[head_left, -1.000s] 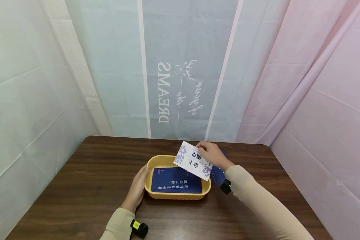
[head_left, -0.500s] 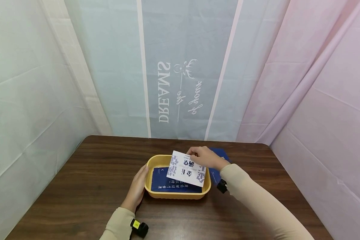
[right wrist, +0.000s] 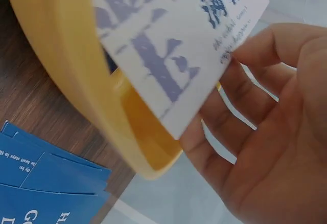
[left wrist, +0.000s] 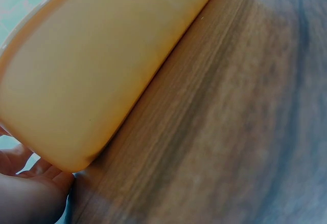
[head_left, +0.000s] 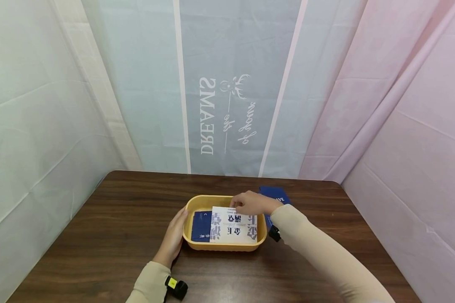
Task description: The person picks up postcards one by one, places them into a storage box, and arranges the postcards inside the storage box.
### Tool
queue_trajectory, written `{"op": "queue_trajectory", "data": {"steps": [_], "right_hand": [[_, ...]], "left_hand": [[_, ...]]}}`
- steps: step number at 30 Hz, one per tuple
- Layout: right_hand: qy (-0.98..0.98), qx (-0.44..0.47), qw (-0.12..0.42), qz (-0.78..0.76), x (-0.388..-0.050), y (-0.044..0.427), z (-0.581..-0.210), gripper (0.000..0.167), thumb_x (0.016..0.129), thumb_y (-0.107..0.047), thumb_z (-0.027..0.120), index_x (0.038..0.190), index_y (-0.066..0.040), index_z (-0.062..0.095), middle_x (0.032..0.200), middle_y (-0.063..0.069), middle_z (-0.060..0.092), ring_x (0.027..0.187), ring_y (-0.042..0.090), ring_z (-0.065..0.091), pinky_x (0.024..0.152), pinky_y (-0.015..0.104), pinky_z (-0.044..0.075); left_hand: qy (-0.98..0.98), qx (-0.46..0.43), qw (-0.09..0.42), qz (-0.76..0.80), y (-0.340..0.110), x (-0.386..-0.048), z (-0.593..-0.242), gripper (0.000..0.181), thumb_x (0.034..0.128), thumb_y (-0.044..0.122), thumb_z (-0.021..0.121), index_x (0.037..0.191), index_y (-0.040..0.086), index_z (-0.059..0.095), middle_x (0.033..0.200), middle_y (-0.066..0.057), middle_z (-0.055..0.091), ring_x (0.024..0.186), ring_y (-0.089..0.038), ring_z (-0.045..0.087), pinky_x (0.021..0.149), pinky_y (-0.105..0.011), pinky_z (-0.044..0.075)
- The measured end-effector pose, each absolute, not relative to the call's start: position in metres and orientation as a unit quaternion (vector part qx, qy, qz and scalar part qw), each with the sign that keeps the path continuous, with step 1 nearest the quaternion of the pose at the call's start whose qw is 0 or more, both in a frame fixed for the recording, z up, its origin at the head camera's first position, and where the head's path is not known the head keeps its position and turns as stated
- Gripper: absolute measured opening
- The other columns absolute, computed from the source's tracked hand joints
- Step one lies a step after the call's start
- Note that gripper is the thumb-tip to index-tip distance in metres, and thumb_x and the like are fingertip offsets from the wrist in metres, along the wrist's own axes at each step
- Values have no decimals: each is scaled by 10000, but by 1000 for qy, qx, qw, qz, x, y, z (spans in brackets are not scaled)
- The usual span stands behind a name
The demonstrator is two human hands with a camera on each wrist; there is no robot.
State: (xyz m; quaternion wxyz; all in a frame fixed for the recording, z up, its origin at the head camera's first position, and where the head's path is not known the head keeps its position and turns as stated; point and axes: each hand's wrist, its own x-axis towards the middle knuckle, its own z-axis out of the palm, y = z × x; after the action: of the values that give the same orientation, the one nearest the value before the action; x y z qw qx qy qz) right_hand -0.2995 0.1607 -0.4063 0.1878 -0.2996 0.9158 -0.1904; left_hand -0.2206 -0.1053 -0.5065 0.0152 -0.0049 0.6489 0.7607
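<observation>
A yellow plastic basket (head_left: 223,248) stands on the table. My left hand (head_left: 173,233) rests against its left end; in the left wrist view its fingers touch the basket's corner, partly hidden by the wall. With my right hand (head_left: 252,203) I pinch the far edge of a white card (head_left: 233,231) printed with blue-purple characters. That card slants inside the basket in the right wrist view, thumb and fingers at its edge. Under it lies a dark blue card (head_left: 201,225) with white print, its right part covered.
More blue cards (right wrist: 51,175) with white lettering lie on the table just right of the basket, partly hidden by my right arm in the head view. The brown wooden table (head_left: 110,235) ends at a hanging grey-blue cloth (head_left: 242,50).
My right hand has brought the white card left and down into the basket and turned it level with the sides, over the blue card. The left hand and basket have stayed put.
</observation>
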Motion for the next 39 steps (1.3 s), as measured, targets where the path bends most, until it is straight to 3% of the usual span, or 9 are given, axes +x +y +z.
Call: {"op": "queue_trajectory", "data": {"steps": [10,16,25,39], "right_hand": [[923,-291,218,-130,-296,148,-406,178,948,-149,669,1115,-207,690,918,-71,614,832,133,551,760,335,485],[928,-277,235,-78,-296,142,-406,315,882,-148,762,1171,-222,663,1023,-94,621,871,144,549,787,349,511],[942,-243,233,-1,-293,131,-407,510,780,-302,883,1235,-255,659,1133,-69,648,995,132,571,937,406,520],[948,-212,236,10,-295,127,-416,447,731,-303,916,1047,-264,603,949,-81,603,869,166,552,793,365,524]], "left_hand": [[649,-4,12,761,-105,-220,-505,601,1108,334,357,1553,-55,243,1593,-264,245,1466,-392,229,1189,-525,199],[651,-9,16,758,-105,-220,-504,612,1106,348,361,1557,-47,239,1598,-256,238,1469,-388,223,1190,-524,195],[655,-13,14,755,-105,-221,-504,617,1104,358,361,1553,-49,249,1595,-256,245,1465,-393,229,1186,-532,200],[657,-20,20,754,-105,-222,-506,651,1094,397,380,1560,-36,245,1609,-237,226,1478,-383,201,1192,-535,180]]}}
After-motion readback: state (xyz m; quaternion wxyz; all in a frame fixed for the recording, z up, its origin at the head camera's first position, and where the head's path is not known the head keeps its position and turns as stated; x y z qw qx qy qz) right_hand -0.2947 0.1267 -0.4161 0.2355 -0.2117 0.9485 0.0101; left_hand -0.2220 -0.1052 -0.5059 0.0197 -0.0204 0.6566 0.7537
